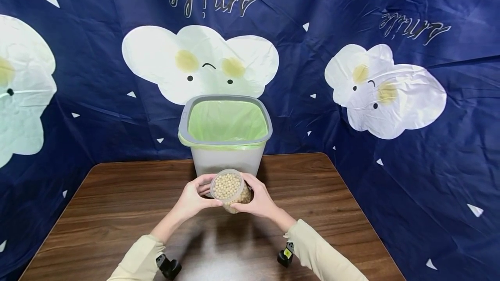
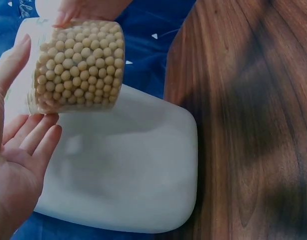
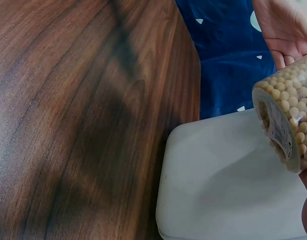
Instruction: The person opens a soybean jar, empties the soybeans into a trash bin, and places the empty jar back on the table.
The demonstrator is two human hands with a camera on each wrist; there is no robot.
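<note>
A clear jar (image 1: 228, 187) filled with round, pale beige beans is held up in front of the bin, tilted with its top toward the head camera. My left hand (image 1: 194, 197) holds it by the rim end, thumb on the near side and fingers beyond. Around the body on the other side, my right hand (image 1: 258, 196) grips it with the thumb in front. In the right wrist view the jar's base (image 3: 279, 131) shows a white label. The beans (image 2: 81, 65) fill most of the jar in the left wrist view.
Right behind the jar stands a white bin (image 1: 230, 159) with a grey rim (image 1: 226, 98) and a green liner bag (image 1: 226, 120). It stands toward the far edge of a brown wooden table (image 1: 129, 203). A dark blue curtain (image 1: 300, 112) with cloud prints surrounds the table.
</note>
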